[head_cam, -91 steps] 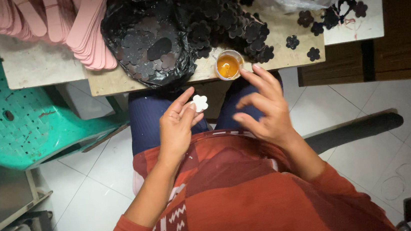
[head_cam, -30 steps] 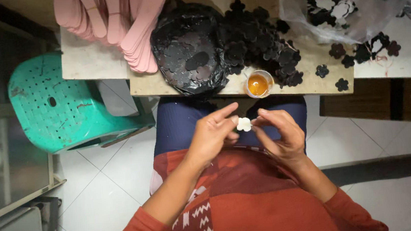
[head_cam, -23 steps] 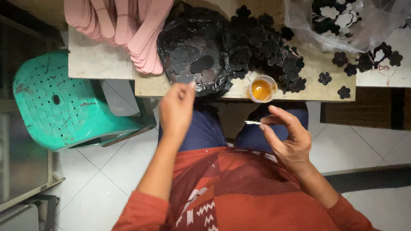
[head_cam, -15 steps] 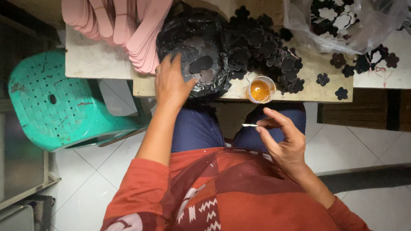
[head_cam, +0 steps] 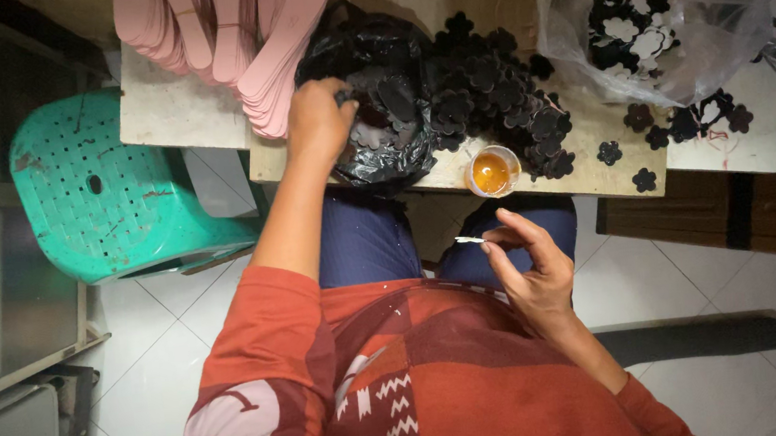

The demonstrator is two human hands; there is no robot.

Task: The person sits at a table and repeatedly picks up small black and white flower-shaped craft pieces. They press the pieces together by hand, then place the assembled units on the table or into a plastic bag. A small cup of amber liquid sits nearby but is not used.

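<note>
On the wooden table (head_cam: pixel 593 179), the left hand (head_cam: pixel 317 120) reaches into the black plastic bag (head_cam: pixel 375 86) and closes on the pile of black flower-shaped cutouts (head_cam: pixel 480 91); I cannot tell if it holds one. The small cup of orange glue (head_cam: pixel 491 171) stands near the table's edge and might tip if an arm bumped it. The right hand (head_cam: pixel 530 266) pinches a thin white stick (head_cam: pixel 469 240) over the lap, and glue could drip on the blue trousers (head_cam: pixel 367 244).

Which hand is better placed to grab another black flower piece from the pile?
Left, probably. The left hand already rests on the pile of black flower pieces by the black bag. The right hand is down over the lap, pinching a small stick.
</note>
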